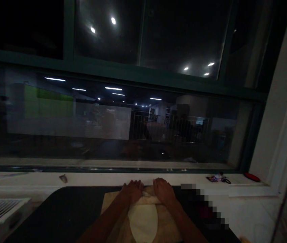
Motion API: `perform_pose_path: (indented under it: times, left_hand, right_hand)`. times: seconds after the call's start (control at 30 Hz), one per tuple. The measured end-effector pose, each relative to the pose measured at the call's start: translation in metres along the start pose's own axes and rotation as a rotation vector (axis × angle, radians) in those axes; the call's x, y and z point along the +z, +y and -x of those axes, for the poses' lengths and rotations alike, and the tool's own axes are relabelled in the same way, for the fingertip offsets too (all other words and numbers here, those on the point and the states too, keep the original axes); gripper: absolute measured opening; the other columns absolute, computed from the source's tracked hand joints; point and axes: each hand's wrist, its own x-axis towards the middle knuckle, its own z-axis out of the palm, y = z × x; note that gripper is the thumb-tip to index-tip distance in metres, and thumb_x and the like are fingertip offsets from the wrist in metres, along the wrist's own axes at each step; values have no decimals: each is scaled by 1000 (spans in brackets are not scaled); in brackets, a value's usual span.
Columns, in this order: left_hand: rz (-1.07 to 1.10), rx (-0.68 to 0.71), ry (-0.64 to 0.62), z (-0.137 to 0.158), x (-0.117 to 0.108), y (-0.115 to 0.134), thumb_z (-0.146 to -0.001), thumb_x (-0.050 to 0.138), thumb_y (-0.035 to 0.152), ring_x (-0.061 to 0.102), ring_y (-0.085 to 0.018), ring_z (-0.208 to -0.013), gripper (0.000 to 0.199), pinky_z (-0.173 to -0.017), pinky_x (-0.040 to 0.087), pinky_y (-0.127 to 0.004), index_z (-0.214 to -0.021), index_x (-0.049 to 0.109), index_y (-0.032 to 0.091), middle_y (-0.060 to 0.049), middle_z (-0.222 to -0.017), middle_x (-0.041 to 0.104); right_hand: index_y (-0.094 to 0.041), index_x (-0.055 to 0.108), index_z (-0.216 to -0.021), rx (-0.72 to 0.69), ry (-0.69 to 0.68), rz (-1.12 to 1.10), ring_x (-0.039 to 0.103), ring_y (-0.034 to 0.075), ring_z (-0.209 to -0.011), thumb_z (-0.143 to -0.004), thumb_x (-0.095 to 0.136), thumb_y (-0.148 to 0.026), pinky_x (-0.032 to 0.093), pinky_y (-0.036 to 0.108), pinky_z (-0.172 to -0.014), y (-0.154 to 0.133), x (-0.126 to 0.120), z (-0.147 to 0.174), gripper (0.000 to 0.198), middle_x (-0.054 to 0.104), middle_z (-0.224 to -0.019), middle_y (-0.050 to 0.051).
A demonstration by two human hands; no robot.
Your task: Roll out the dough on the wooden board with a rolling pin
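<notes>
A flat oval sheet of pale dough (144, 221) lies on a wooden board (167, 221), which rests on a dark table (57, 212). Across the dough's far end runs a light wooden rolling pin (148, 200), dim and partly covered. My left hand (132, 191) is closed over the pin's left end, fingers pointing away from me. Over the right end lies my right hand (164, 191), likewise closed. The fingertips are blurred in the low light.
Behind the table a white window sill (95, 179) runs below a dark window (153, 128). On it lie a small crumpled thing (63, 178), a colourful packet (216, 177) and a red round object (252, 177). A white vented unit (3, 212) stands at the left.
</notes>
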Motion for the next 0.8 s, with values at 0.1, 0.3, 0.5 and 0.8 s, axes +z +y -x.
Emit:
perform_pose_path:
  times: [0.1,0.3,0.5,0.8]
  left_hand:
    - [-4,-42,59,10,2,5,-99,16,43,30,-33,-139,56,-107,25,-64,-144,40,20,-10,-150,39]
    - [-6,6,140,48,-1,22,-99,11,42,21,-29,-143,58,-114,11,-58,-147,36,19,-8,-152,36]
    - [15,52,106,97,-12,35,-100,8,41,22,-26,-143,60,-115,17,-53,-148,32,12,-11,-154,29]
    - [81,202,76,173,-15,32,-101,9,50,16,-20,-144,61,-118,11,-44,-151,23,17,-6,-156,21]
  right_hand:
    - [-17,63,-121,-63,-43,-18,45,22,-130,-99,23,-33,34,38,-107,4,5,9,48,56,-135,10]
    - [-18,54,-134,-93,-58,-16,33,25,-138,-98,21,-35,29,46,-111,-2,-7,65,51,42,-146,8]
    - [-12,53,-134,-135,-19,-35,37,24,-135,-98,22,-32,27,41,-113,-14,-24,106,52,49,-141,9]
    - [-23,65,-113,-143,125,-108,57,21,-110,-101,21,-34,41,35,-95,-19,-24,141,46,66,-114,6]
